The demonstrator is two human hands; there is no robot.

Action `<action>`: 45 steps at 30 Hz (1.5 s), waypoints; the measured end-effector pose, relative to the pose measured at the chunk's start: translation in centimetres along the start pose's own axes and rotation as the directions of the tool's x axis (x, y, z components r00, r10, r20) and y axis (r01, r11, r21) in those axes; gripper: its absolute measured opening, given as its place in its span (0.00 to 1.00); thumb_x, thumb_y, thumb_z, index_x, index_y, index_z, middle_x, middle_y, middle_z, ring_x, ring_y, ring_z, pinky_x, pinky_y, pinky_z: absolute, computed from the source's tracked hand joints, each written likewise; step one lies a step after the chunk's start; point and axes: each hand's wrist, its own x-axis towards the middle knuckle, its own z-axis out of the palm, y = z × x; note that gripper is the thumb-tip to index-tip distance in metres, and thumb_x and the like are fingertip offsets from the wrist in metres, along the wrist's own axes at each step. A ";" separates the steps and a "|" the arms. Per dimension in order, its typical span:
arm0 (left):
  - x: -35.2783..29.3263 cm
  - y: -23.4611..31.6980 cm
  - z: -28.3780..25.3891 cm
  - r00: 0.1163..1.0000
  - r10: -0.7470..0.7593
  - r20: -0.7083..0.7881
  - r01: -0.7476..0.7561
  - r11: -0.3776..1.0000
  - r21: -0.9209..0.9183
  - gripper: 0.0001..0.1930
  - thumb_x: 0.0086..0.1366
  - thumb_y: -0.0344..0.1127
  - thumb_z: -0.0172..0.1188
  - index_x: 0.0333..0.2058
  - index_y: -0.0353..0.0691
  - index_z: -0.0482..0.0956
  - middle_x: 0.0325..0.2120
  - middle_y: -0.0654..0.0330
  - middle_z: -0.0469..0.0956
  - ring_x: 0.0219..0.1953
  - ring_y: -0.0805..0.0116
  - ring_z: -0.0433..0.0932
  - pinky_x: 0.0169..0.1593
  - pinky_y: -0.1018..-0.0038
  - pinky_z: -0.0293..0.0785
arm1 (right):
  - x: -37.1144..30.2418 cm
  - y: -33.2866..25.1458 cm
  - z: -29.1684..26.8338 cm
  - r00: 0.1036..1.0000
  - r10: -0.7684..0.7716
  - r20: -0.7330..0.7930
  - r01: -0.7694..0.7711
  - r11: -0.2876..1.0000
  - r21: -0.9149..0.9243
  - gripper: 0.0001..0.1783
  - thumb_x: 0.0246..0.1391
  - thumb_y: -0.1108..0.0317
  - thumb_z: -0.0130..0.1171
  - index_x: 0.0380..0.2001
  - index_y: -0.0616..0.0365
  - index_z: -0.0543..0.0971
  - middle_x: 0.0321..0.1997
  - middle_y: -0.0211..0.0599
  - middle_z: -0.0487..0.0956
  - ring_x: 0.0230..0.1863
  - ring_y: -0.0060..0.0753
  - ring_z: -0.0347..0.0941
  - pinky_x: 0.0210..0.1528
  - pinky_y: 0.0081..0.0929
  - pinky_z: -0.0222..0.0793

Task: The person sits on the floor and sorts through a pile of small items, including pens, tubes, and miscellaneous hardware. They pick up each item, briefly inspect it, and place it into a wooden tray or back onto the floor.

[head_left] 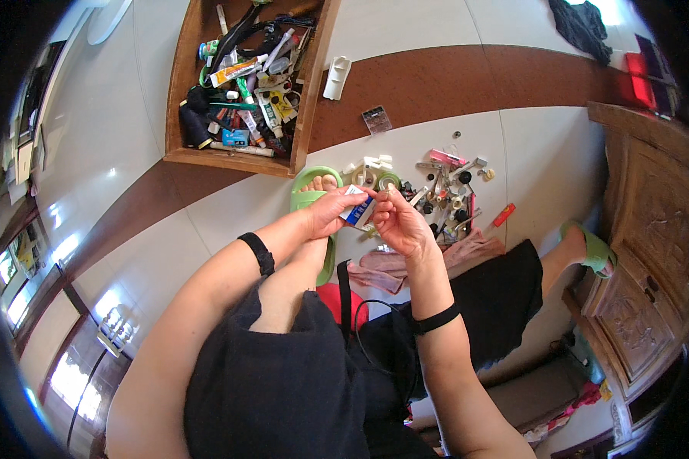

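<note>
My left hand [329, 213] grips a small white and blue box [357, 208] between thumb and fingers, in front of my body. Close to the box's right side is my right hand [400, 222], its thumb and fingertips pinched together. Whatever may be in that pinch is too small or too hidden to name. Beyond both hands, a heap of small items [440, 199] lies on the floor, with bottle caps, white pieces and a pink item [446, 158] among them. A roll of green tape [389, 181] shows just past my right fingertips.
A wooden drawer [311, 99] full of tubes, pens and cords stands far left. Near it lie a white tray [337, 78] and a clear case [377, 120]. Pink cloth [379, 268] and a red-handled tool [504, 215] lie right. A carved wooden cabinet [639, 252] stands far right.
</note>
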 end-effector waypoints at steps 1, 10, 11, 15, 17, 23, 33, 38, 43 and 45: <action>0.0 0.0 0.0 1.000 0.001 -0.013 -0.001 1.000 -0.007 0.12 0.65 0.35 0.53 0.47 0.42 0.72 0.41 0.62 0.76 0.43 0.70 0.77 0.46 0.71 0.76 | -0.1 0.2 -0.1 1.000 0.006 0.005 -0.006 1.000 0.022 0.26 0.61 0.63 0.51 0.54 0.74 0.62 0.28 0.21 0.70 0.25 0.10 0.62 0.28 0.10 0.62; -0.8 0.2 0.4 0.994 0.084 -0.066 -0.084 0.996 0.017 0.08 0.64 0.33 0.54 0.42 0.41 0.70 0.36 0.60 0.76 0.40 0.65 0.78 0.45 0.71 0.76 | -0.4 0.7 -1.1 0.999 0.027 0.022 -0.031 0.985 0.168 0.15 0.61 0.65 0.50 0.46 0.66 0.68 0.29 0.23 0.71 0.24 0.10 0.64 0.25 0.10 0.62; -0.8 0.2 0.5 0.994 0.091 -0.063 -0.089 0.996 0.031 0.08 0.64 0.33 0.54 0.41 0.42 0.70 0.34 0.60 0.76 0.39 0.66 0.78 0.43 0.72 0.76 | -0.4 0.7 -1.3 0.999 0.041 0.030 -0.046 0.976 0.214 0.13 0.62 0.66 0.50 0.43 0.64 0.70 0.29 0.24 0.71 0.24 0.10 0.64 0.25 0.10 0.62; -0.8 0.0 0.7 0.988 0.133 -0.076 -0.123 0.985 0.124 0.07 0.64 0.34 0.54 0.40 0.43 0.69 0.29 0.63 0.75 0.32 0.72 0.76 0.34 0.78 0.72 | -0.8 0.7 -2.3 0.997 0.075 -0.008 -0.070 0.965 0.251 0.07 0.62 0.67 0.49 0.37 0.60 0.71 0.31 0.27 0.72 0.23 0.11 0.64 0.24 0.10 0.61; -0.8 -0.1 0.9 0.981 0.174 -0.081 -0.152 0.961 0.231 0.08 0.63 0.35 0.56 0.39 0.42 0.69 0.27 0.64 0.74 0.29 0.74 0.74 0.32 0.81 0.70 | -0.7 0.9 -2.8 0.998 0.066 0.006 -0.066 0.965 0.254 0.07 0.62 0.67 0.49 0.36 0.60 0.71 0.30 0.26 0.73 0.23 0.11 0.64 0.24 0.11 0.61; -0.7 -0.3 1.2 0.973 0.231 -0.031 -0.197 0.887 0.418 0.11 0.61 0.36 0.59 0.39 0.40 0.70 0.27 0.65 0.74 0.27 0.79 0.70 0.31 0.83 0.67 | -0.3 1.5 -3.2 0.994 0.061 -0.086 -0.048 0.988 0.146 0.07 0.61 0.65 0.51 0.36 0.56 0.72 0.28 0.23 0.72 0.22 0.10 0.64 0.23 0.11 0.61; -0.9 -0.5 1.8 0.958 0.287 0.033 -0.262 0.816 0.516 0.06 0.61 0.33 0.58 0.34 0.40 0.74 0.26 0.66 0.73 0.29 0.80 0.70 0.34 0.82 0.68 | 0.2 4.1 -1.7 0.820 -0.490 -0.296 0.262 0.781 -0.568 0.06 0.55 0.66 0.59 0.34 0.52 0.73 0.23 0.20 0.71 0.20 0.12 0.62 0.21 0.11 0.57; -3.3 2.2 3.0 0.877 0.480 0.008 -0.338 0.605 0.721 0.05 0.62 0.33 0.57 0.34 0.40 0.73 0.28 0.67 0.74 0.33 0.80 0.71 0.41 0.81 0.68 | 0.1 3.8 -2.0 0.790 -0.569 -0.230 0.290 0.677 -0.676 0.06 0.55 0.66 0.59 0.34 0.53 0.74 0.26 0.21 0.74 0.22 0.12 0.64 0.23 0.11 0.59; -5.9 9.5 2.9 0.312 0.948 0.063 -0.508 0.111 0.854 0.05 0.63 0.33 0.56 0.34 0.38 0.73 0.27 0.64 0.77 0.31 0.77 0.75 0.36 0.79 0.71 | 0.6 2.4 -2.8 0.684 -0.714 -0.150 0.331 0.487 -0.809 0.05 0.54 0.69 0.57 0.33 0.57 0.75 0.27 0.24 0.75 0.23 0.14 0.65 0.26 0.12 0.61; -5.9 12.1 2.2 0.231 0.968 -0.094 -0.481 0.197 0.854 0.06 0.64 0.33 0.56 0.35 0.37 0.73 0.28 0.64 0.77 0.31 0.77 0.75 0.37 0.80 0.70 | 0.9 2.0 -2.7 0.648 -0.759 -0.066 0.327 0.355 -0.876 0.06 0.53 0.69 0.58 0.33 0.59 0.76 0.26 0.26 0.75 0.24 0.16 0.67 0.28 0.15 0.63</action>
